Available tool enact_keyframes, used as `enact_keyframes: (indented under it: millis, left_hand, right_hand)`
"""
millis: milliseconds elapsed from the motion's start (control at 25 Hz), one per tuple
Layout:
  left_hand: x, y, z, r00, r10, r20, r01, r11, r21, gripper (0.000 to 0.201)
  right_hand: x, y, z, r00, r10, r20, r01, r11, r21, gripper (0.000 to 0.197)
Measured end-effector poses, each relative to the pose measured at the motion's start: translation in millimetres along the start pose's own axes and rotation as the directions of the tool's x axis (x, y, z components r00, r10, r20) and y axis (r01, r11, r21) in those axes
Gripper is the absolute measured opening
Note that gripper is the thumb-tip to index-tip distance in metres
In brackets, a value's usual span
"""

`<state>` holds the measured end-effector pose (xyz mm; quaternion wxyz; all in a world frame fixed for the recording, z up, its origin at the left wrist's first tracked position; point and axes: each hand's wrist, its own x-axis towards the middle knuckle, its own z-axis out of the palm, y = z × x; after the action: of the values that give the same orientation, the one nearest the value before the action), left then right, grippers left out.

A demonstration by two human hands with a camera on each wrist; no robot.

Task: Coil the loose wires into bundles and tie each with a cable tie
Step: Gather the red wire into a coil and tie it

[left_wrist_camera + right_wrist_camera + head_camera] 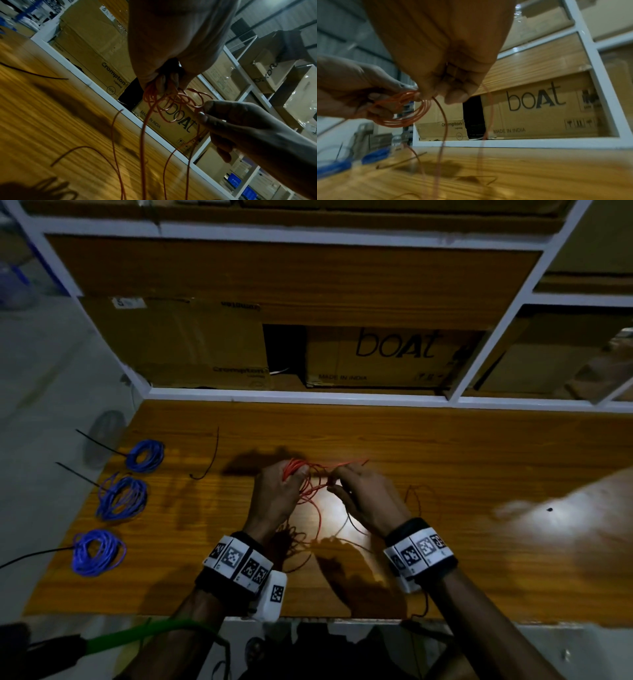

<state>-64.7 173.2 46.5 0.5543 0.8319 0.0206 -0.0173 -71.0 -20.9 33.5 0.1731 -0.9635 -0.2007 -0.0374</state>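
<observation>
Above the middle of the wooden table (pixel 445 446), my left hand (pixel 281 491) grips a small coil of orange wire (pixel 301 470). My right hand (pixel 356 491) pinches a strand of the same orange wire (pixel 173 102) just right of the coil. The loops (pixel 406 112) hang from my left fingers, and loose orange strands trail down onto the table between my wrists. Three blue wire bundles (pixel 145 455) (pixel 121 498) (pixel 97 553) lie at the table's left edge, each with a black cable tie sticking out to the left. A loose black cable tie (pixel 210 455) lies on the table left of my hands.
Cardboard boxes fill a white-framed shelf behind the table, one marked boat (pixel 394 357) and one marked Crompton (pixel 205 344). More loose thin wire (pixel 421 501) lies right of my right hand. A green cable (pixel 137 635) runs below the table's near edge.
</observation>
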Motion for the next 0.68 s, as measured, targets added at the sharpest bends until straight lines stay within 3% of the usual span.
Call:
enact_keyframes:
  millis: [80,160,280,360,440,520,640,680]
  left_hand:
    - [1,-2,-6,1.0,0.007,-0.027,-0.007,1.0,0.017,0.016]
    - [5,-6,-20,0.994,0.002,-0.108,0.0,1.0,0.021,0.017]
    - [15,-20,-44,0.979,-0.048,-0.197,0.059,0.997,0.049,0.018]
    - [19,-28,-56,0.972,-0.073,-0.224,0.084,0.996,0.037,0.019]
    - [22,-33,-66,0.964,-0.088,-0.253,0.097,0.995,0.023,0.02]
    - [20,-32,-67,0.964,-0.089,-0.251,0.094,0.995,0.01,0.015]
    - [13,-23,-59,0.97,-0.079,-0.229,0.08,0.997,-0.007,0.018]
    - [11,-21,-54,0.973,-0.081,-0.218,0.079,0.997,-0.019,0.018]
  right_hand:
    - [-6,7,-9,0.999,0.039,0.025,-0.038,0.999,-0.018,0.02]
    - [-17,30,-20,0.988,0.145,-0.05,-0.141,0.987,0.077,0.011]
    - [-41,85,-42,0.92,0.357,-0.164,-0.351,0.934,0.068,0.021]
    - [-59,124,-57,0.809,0.55,-0.209,-0.537,0.835,0.119,0.018]
    - [-77,165,-64,0.624,0.745,-0.236,-0.654,0.663,0.364,0.017]
    - [-90,201,-61,0.453,0.876,-0.166,-0.624,0.444,0.642,0.024]
    - [-99,218,-47,0.322,0.947,0.004,-0.507,0.169,0.845,0.02]
    - [-98,217,-42,0.293,0.955,0.052,-0.478,0.099,0.873,0.027]
